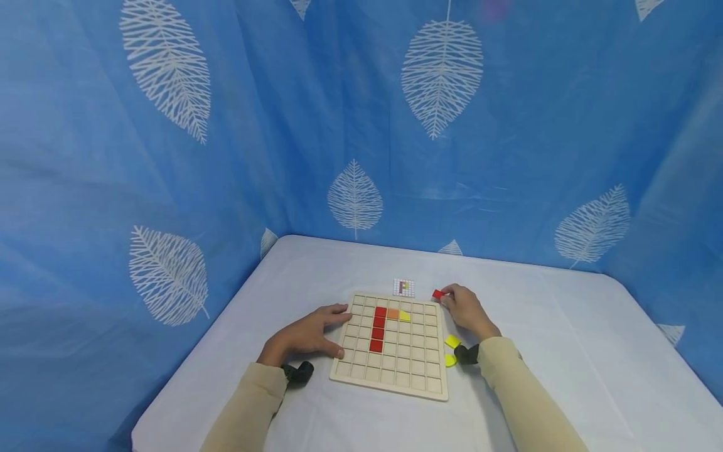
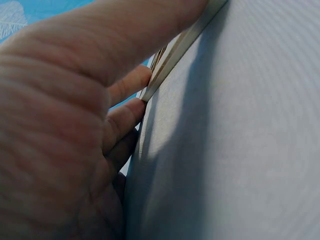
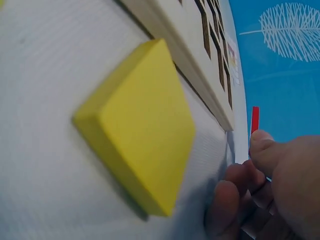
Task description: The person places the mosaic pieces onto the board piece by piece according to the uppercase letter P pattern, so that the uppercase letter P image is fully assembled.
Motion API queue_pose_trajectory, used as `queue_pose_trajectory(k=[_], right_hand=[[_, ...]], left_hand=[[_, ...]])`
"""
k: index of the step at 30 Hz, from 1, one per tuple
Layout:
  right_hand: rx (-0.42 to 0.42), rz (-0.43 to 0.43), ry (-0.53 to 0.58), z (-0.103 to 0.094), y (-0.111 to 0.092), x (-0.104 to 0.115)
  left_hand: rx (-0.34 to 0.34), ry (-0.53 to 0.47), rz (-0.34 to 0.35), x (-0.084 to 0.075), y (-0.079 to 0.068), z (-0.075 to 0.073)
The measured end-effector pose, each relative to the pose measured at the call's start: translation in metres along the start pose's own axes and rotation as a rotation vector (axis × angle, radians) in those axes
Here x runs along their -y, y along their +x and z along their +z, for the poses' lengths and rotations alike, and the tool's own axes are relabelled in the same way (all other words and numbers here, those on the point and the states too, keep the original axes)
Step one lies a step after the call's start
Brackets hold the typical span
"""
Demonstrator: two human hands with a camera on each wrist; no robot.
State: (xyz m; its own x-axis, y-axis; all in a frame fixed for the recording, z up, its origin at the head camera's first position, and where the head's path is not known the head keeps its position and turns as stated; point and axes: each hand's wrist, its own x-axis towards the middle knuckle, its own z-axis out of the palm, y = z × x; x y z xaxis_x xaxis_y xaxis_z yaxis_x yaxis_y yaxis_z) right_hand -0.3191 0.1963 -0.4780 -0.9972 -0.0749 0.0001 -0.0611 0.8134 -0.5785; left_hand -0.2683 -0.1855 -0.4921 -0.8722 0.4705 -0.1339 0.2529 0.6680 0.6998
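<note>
A wooden grid board (image 1: pixel 390 378) lies on the table, holding a column of several red square tiles (image 1: pixel 377 333), an orange tile (image 1: pixel 392 313) and a yellow tile (image 1: pixel 405 316). At the board's left edge my left hand (image 1: pixel 307 331) rests with spread fingers, its thumb and fingertips touching the rim. The left wrist view shows those fingers (image 2: pixel 131 111) against the board's side. Beyond the board's far right corner, my right hand (image 1: pixel 464 309) pinches a red tile (image 1: pixel 437 294) between thumb and fingers. That tile appears edge-on in the right wrist view.
A small pattern card (image 1: pixel 403 287) lies just behind the board. To the right of the board, near my right wrist, are a yellow square tile (image 1: pixel 452 341) and a yellow tile with a curved edge (image 1: pixel 450 360). Blue leaf-patterned curtain (image 1: pixel 390 188) surrounds the white table (image 1: pixel 565 351).
</note>
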Motion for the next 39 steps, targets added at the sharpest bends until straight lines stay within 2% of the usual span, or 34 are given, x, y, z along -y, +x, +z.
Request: queue_pose_trajectory(k=[4,11,22,31,39], right_hand=[[-0.006,-0.009,-0.018,-0.004,-0.002,0.004],[-0.065,-0.085,-0.022,-0.016,-0.005,0.017],[-0.125,-0.130,-0.009,-0.025,-0.015,0.035],[-0.190,-0.183,0.048,-0.034,-0.029,0.045],[-0.207,-0.184,0.131,-0.036,-0.047,0.056]], left_hand=[[0.000,-0.009,0.005,0.000,-0.001,-0.001],[-0.003,-0.004,0.010,0.000,-0.001,-0.001],[0.003,-0.006,0.014,0.000,0.000,-0.001],[-0.002,-0.011,0.023,0.001,-0.002,-0.002],[-0.005,-0.007,0.021,0.002,0.000,0.000]])
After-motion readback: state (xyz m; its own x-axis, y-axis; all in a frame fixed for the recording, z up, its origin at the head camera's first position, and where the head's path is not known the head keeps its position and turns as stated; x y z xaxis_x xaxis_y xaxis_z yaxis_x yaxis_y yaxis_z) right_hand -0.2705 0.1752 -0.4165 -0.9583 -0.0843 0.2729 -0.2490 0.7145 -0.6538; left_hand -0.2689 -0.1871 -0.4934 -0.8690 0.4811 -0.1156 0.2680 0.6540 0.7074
